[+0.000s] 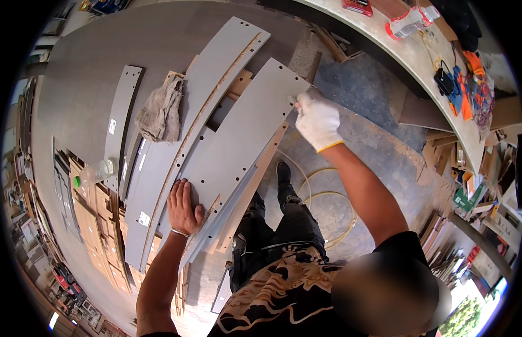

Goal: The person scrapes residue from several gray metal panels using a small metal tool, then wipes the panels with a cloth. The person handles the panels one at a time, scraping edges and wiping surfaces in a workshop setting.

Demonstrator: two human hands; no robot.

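A long grey panel with dark holes along its edges lies slantwise before me on top of other boards. My left hand, bare, rests on its near left end with the fingers stretched out over the surface. In a white knitted glove, my right hand is closed at the panel's far right edge. A small grey wad shows at its fingertips, against the panel; I cannot make out its material. Left of this panel lies another long grey panel with a brown edge, and a crumpled grey rag lies beside it.
A narrow grey board and a clear bottle with a green cap lie on the left, near stacked wooden boards. A yellow hose coils on the floor. On the right, a pale bench carries a red-and-white bottle.
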